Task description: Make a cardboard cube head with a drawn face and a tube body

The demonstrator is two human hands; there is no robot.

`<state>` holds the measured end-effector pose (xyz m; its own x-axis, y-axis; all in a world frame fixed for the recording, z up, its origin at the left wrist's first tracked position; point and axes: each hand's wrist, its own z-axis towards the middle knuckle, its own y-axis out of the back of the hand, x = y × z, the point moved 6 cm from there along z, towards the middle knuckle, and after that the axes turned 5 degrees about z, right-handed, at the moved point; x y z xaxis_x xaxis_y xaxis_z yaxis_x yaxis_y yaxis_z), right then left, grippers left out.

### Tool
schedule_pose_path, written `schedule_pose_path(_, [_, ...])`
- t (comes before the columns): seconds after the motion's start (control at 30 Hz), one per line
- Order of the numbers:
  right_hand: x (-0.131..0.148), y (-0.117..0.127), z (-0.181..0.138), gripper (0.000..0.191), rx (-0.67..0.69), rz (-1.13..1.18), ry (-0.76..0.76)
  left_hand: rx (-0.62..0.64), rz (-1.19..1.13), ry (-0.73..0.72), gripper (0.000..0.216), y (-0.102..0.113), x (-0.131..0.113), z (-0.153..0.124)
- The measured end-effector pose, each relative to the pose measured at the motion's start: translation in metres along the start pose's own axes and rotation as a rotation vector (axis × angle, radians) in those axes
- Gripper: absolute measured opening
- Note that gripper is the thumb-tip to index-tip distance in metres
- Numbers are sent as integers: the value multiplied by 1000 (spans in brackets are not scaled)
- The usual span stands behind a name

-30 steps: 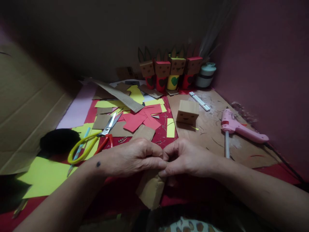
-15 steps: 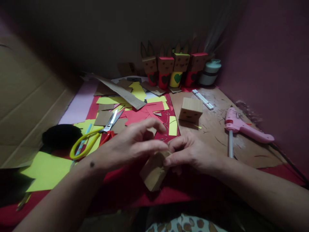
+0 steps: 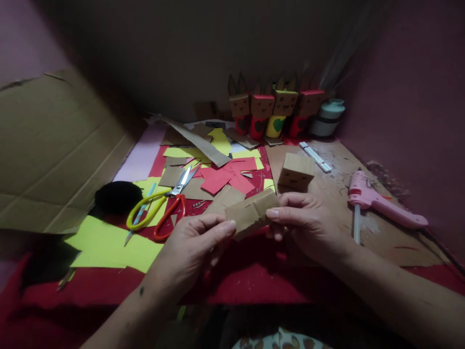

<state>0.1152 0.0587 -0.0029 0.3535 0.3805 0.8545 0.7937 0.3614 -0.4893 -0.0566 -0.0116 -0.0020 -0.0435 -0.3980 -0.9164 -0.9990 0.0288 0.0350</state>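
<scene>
A small creased piece of brown cardboard (image 3: pixel 250 213) is held up over the front of the red-covered table. My left hand (image 3: pixel 207 237) pinches its left end between thumb and fingers. Its right end is in the grip of my right hand (image 3: pixel 303 220), thumb on top. Just behind the right hand sits a cardboard box with a drawn face (image 3: pixel 296 172). Scissors with one yellow and one red handle (image 3: pixel 174 191) lie open beyond my left hand, across a light blue pencil (image 3: pixel 129 236).
Red paper scraps (image 3: pixel 227 177) and yellow paper (image 3: pixel 116 247) lie about. A pink glue gun (image 3: pixel 385 203) rests at right on a cardboard sheet (image 3: pixel 392 247), near white sticks (image 3: pixel 315 157). Several box-headed figures with ears (image 3: pixel 258 114) stand at the back beside a pale green jar (image 3: pixel 328 118).
My left hand has come down and taken the left end of the cardboard piece. The piece has been raised and turned nearly level. The view has shifted slightly left.
</scene>
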Motion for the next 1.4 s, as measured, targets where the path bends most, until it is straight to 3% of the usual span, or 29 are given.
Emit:
schedule_pose_path(0.23, [-1, -6, 0, 19, -35, 120, -15, -98, -172, -6, 31, -5, 10, 0])
schedule_pose_path(0.57, [-2, -2, 3, 18, -117, 148, 57, -51, -427, -46, 32, -21, 7, -2])
schedule_pose_path(0.73, [-1, -4, 4, 17, -92, 150, 59, -59, -381, -17, 45, -21, 12, 1])
schedule_pose_path(0.87, [-3, -5, 3, 18, -92, 150, 49, -95, -370, 39, 36, -19, 14, 0])
schedule_pose_path(1.17, [-2, -3, 2, 19, -130, 139, 72, 117, -504, 66, 47, -36, 14, -4])
schedule_pose_path(1.3, [-4, -5, 0, 17, -93, 119, 53, -38, -395, -3, 28, -28, 14, -3])
schedule_pose_path(1.4, [-3, -7, -4, 17, -46, 100, 69, -138, -297, -15, 29, -25, 13, -4])
